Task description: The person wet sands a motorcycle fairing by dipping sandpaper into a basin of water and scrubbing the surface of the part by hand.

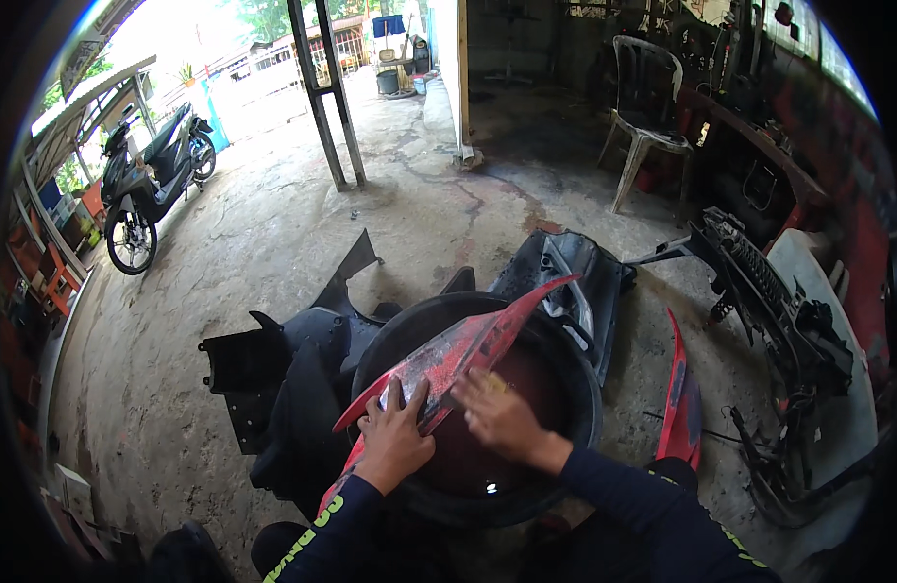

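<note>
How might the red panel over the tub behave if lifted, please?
The panel is probably light for its size, as it looks thin. It seems stiff, since its long tip juts out without drooping. It might be slippery if wet, with liquid in the tub below.

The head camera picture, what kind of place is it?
Probably a small motorbike workshop: a motorbike stands parked, loose black body panels lie on the floor, and the left hand is on a red panel above a dark tub.
</note>
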Demonstrator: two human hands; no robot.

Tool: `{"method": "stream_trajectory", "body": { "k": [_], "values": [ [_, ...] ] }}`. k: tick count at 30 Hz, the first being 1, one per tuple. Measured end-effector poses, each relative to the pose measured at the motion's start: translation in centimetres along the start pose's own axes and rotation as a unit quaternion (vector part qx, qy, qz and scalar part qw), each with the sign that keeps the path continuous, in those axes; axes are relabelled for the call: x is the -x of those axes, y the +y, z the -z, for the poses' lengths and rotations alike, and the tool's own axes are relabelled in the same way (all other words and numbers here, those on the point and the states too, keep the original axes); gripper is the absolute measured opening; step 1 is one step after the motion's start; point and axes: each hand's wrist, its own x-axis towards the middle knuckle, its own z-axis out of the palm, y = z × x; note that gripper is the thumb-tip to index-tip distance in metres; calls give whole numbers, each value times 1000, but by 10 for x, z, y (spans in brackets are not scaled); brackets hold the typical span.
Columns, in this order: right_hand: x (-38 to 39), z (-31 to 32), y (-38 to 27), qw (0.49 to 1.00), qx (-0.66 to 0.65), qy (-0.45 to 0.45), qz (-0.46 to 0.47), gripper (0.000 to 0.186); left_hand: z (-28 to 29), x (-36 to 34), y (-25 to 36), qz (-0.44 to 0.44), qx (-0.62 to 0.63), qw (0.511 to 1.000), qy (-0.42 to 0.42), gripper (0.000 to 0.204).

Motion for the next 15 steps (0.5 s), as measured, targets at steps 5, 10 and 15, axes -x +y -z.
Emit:
{"method": "stream_trajectory", "body": {
  "k": [5,10,15],
  "values": [
    [-10,-1,43,992,69,42,-97,40,-8,2,3,-13,-20,999,29,87],
    [-8,-9,48,996,72,50,7,33,-11,8,-1,-14,-26,999,28,89],
    [0,-15,29,999,43,15,-6,43,-10,3,-2,-9,-22,1000,19,89]
  ]
}}
